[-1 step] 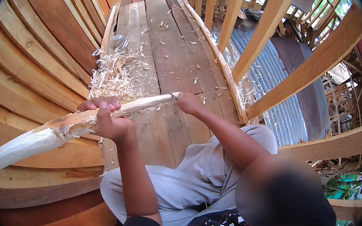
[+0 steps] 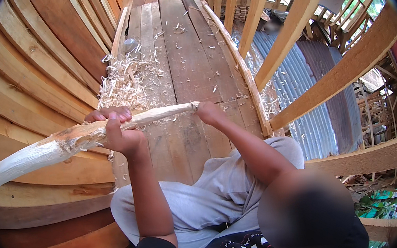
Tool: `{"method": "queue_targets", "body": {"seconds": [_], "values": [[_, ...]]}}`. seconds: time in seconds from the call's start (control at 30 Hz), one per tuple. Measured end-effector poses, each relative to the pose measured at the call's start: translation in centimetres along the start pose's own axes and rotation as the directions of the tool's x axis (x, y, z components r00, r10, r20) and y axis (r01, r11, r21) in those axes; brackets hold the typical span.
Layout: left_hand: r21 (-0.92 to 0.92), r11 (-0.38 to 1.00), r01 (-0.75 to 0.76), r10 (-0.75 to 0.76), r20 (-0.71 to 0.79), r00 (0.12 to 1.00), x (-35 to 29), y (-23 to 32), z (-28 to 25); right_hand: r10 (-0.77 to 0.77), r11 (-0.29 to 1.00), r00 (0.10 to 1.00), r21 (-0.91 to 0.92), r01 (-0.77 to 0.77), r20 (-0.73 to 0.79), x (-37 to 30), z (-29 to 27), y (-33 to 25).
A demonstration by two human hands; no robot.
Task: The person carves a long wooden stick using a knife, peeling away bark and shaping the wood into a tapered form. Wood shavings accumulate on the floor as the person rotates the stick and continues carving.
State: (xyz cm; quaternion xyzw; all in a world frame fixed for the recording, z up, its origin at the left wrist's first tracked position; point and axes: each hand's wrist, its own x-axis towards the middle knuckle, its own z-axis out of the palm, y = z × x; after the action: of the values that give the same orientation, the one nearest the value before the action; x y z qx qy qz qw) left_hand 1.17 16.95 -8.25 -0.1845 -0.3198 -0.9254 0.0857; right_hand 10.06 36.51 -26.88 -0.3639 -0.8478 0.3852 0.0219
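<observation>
A long pale peeled wooden pole (image 2: pixel 26 160) runs from the left edge toward the middle and tapers at its right end. My left hand (image 2: pixel 124 135) is closed round it, fingers over the top and thumb up. Rough, browner wood with lifted fibres shows just left of this grip. My right hand (image 2: pixel 211 113) is closed at the thin tip of the pole. A small dark bit shows between its fingers and the wood, too small to name. The pole lies across in front of my bent, grey-clad legs (image 2: pixel 202 197).
Curled wood shavings (image 2: pixel 123 86) are heaped on the plank floor (image 2: pixel 191 61) beyond my left hand. A small round clear object (image 2: pixel 129 44) lies behind them. Wooden boards (image 2: pixel 26 114) wall the left side. Upright slats (image 2: pixel 290 25) stand at right, with corrugated metal sheet (image 2: pixel 298 98) below.
My right hand has shifted slightly to the right along the tip of the pole. The left hand and the pole look unmoved.
</observation>
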Motion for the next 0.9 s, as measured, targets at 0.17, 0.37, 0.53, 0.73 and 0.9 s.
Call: {"method": "queue_targets", "body": {"seconds": [0.17, 0.37, 0.53, 0.73, 0.9], "values": [[0.086, 0.991, -0.101, 0.101, 0.005, 0.995, -0.3, 0.0, -0.3, 0.016, 1.000, 0.999, -0.008, -0.016, 0.040, -2.5, -1.4, -5.8], [0.116, 0.993, -0.010, 0.036, -0.224, 0.974, 0.5, 0.1, -0.1, -0.073, 0.995, 0.997, -0.067, 0.073, 0.000, -3.1, -1.0, -4.3], [0.186, 0.975, -0.119, 0.157, -0.206, 0.966, -0.1, -0.3, 0.4, 0.033, 0.999, 0.999, 0.026, -0.032, -0.040, -4.0, -0.7, -5.2], [0.151, 0.987, -0.055, 0.088, -0.222, 0.971, 0.2, 0.4, 0.3, -0.019, 0.996, 0.998, -0.091, 0.014, -0.057, -2.1, 0.1, -2.7], [0.108, 0.989, -0.102, 0.116, -0.131, 0.985, -1.0, -0.2, 1.5, 0.061, 0.996, 0.997, 0.055, -0.063, 0.042, -0.2, -1.3, -0.6]]}}
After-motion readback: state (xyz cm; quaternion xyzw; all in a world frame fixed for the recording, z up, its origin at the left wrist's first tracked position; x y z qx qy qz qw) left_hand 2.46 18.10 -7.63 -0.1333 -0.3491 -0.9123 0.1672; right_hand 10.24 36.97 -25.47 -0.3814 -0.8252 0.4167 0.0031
